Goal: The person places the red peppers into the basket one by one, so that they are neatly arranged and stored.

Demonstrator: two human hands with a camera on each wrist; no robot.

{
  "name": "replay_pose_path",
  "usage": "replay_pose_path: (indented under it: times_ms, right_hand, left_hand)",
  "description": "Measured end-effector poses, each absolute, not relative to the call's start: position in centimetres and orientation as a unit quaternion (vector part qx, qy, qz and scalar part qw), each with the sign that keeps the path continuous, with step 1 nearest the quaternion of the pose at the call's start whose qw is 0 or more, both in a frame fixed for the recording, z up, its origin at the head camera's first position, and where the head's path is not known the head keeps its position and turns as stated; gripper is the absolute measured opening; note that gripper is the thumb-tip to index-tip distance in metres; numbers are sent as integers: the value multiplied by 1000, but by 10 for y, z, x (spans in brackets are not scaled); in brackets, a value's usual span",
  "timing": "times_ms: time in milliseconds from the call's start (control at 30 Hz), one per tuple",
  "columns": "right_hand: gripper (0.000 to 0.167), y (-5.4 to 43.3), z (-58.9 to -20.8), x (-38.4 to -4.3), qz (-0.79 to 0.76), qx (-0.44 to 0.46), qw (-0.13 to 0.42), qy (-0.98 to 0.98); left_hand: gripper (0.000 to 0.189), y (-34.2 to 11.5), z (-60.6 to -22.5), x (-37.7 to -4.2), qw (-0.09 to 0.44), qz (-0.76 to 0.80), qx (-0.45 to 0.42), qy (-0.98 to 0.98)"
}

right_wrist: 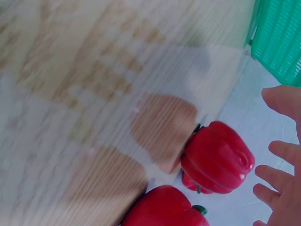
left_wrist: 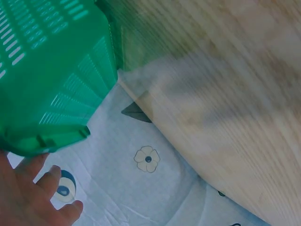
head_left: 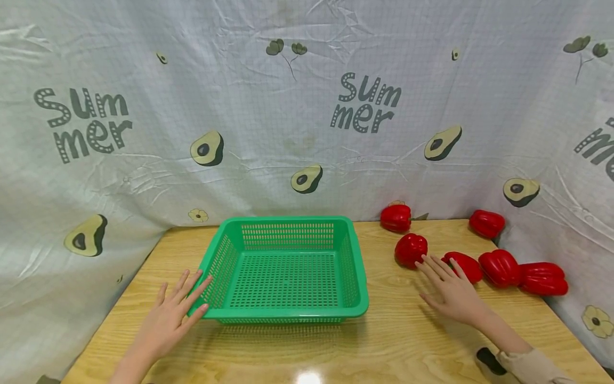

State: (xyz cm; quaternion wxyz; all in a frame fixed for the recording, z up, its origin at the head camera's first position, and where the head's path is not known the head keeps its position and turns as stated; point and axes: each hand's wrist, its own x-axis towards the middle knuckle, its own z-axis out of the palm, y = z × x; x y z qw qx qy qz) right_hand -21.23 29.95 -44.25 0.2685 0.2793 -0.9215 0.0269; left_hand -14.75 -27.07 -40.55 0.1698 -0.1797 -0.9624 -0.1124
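A green plastic basket [head_left: 288,314] with slotted sides stands on the wooden table, and no contents show inside it. My left hand [head_left: 169,317] is at its left front corner, fingers spread by the rim; whether they touch it I cannot tell. Several red bell peppers lie on the right side of the table. Above them my right hand [head_left: 453,293] reaches out with straight fingers, holding nothing. Nearest its fingertips is one red bell pepper [head_left: 411,250]; another bell pepper [head_left: 462,268] is partly hidden behind the hand. In the right wrist view a bell pepper [right_wrist: 217,157] sits just beyond the fingers.
Farther back are a bell pepper [head_left: 395,218] by the cloth and another bell pepper [head_left: 486,223] in the right corner. Two more, a bell pepper [head_left: 499,268] and a long bell pepper [head_left: 543,278], lie near the right edge. A printed cloth [head_left: 259,106] hangs around the table [head_left: 384,341].
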Motion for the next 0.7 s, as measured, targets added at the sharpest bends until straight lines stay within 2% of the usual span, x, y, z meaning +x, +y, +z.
replay_pose_path:
  times_ms: [200,533,700]
  right_hand:
    - [72,306,-444,-217,30,282,283,-916]
    - [65,304,-444,-232,55,251,287,-923]
    - [67,301,-441,-243,48,257,289,-921]
  left_hand:
    - [55,-267,-410,-149,169,-108,-173,-964]
    - [51,-251,-409,-153,188,-101,-165,-963]
    - [51,-250,-410,-154,177,-114,-159,-964]
